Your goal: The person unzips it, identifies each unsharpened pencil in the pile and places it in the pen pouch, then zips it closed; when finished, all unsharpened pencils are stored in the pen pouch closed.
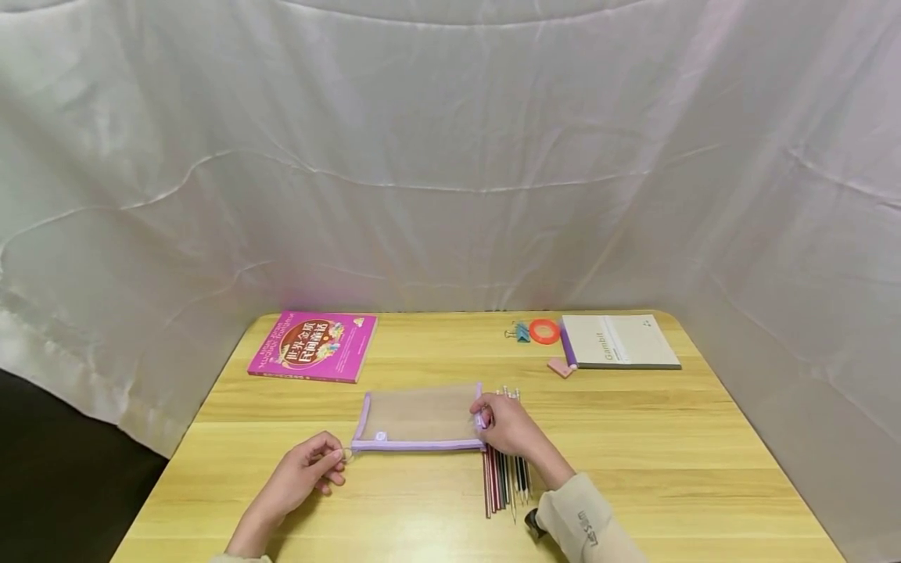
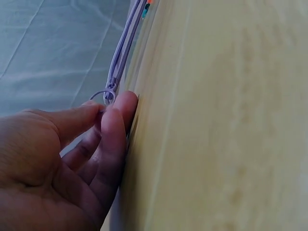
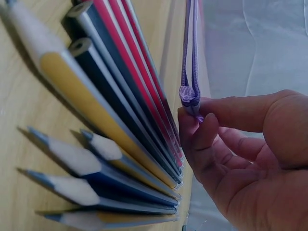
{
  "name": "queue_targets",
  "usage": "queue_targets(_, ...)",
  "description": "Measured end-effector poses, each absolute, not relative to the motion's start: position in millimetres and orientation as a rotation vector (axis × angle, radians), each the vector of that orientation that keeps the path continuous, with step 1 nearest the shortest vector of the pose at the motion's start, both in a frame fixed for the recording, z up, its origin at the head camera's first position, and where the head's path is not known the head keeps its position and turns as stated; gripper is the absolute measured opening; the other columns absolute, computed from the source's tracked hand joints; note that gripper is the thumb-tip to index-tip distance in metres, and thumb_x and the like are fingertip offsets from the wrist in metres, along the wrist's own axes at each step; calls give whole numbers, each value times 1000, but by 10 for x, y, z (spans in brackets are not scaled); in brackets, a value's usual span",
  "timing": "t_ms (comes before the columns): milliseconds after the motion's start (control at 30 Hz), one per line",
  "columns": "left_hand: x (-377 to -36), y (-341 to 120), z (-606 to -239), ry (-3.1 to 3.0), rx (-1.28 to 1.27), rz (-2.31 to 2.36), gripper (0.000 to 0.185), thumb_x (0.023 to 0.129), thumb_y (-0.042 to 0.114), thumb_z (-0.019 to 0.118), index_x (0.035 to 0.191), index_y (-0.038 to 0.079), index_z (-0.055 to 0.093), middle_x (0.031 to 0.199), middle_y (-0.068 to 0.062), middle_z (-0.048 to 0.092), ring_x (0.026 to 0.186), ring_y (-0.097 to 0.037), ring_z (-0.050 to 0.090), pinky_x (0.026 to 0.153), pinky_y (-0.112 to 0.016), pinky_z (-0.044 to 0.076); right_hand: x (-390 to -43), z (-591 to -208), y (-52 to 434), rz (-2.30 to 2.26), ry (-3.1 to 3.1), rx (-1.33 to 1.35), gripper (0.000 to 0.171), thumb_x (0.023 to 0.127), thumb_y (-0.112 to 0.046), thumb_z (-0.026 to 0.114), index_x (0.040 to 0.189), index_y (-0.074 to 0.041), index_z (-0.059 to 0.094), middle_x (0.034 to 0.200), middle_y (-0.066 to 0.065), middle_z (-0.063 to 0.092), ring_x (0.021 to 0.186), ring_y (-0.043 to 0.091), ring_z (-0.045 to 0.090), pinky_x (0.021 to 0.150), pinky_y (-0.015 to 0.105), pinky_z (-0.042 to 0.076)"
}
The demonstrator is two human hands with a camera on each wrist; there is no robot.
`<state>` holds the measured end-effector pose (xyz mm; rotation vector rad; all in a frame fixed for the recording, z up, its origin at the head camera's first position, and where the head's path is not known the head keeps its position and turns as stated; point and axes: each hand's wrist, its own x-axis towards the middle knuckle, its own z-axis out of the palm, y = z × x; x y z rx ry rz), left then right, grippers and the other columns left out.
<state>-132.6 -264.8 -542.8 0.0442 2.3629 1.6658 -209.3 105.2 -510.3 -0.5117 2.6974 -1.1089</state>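
- Presently, a see-through pouch [image 1: 422,418] with purple edging is stretching between both hands over the middle of the table [image 1: 408,508], its zip side facing near.
- The left hand [image 1: 310,469] is pinching the small ring [image 1: 348,453] at the zip's left end.
- The right hand [image 1: 512,424] is pinching the pouch's right end between thumb and fingers.
- Pencils [image 1: 503,477] are lying beneath the right hand, several sharp points facing near.
- Far right, an eraser [image 1: 560,367], tape [image 1: 533,331], a clip [image 1: 522,332], a purple pen [image 1: 568,344] and a notebook [image 1: 621,342] are lying together.
- Far left, a pink book [image 1: 313,346] is resting.
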Motion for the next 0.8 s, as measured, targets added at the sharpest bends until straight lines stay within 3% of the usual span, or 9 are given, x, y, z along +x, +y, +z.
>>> queue_targets(533,-1284,-2596,-5391,2479,-82,1559,9,102,14,64,103,5,65,85,-9,65,70,-18,67,59,-29,59,-2061,-5107,1013,-1115,2691,-581,40,78,11,69,117,2,67,85,4,60,73,13,50,64,23,43)
queue_targets(700,-1298,-2529,-5337,2676,-75,1413,10,97,14,73,103,11,65,74,-3,57,54,-12,56,48,-22,47,-2049,-5097,1003,-1119,2690,-587,40,80,9,70,119,0,66,86,4,60,72,12,50,63,23,43)
queue_targets(800,-1331,-2442,-5294,2789,-11,1352,19,91,13,80,104,14,66,70,1,51,52,-8,47,48,-20,38,-2047,-5079,1005,-1139,2680,-584,40,81,8,70,120,1,66,87,4,61,70,12,51,61,22,44)
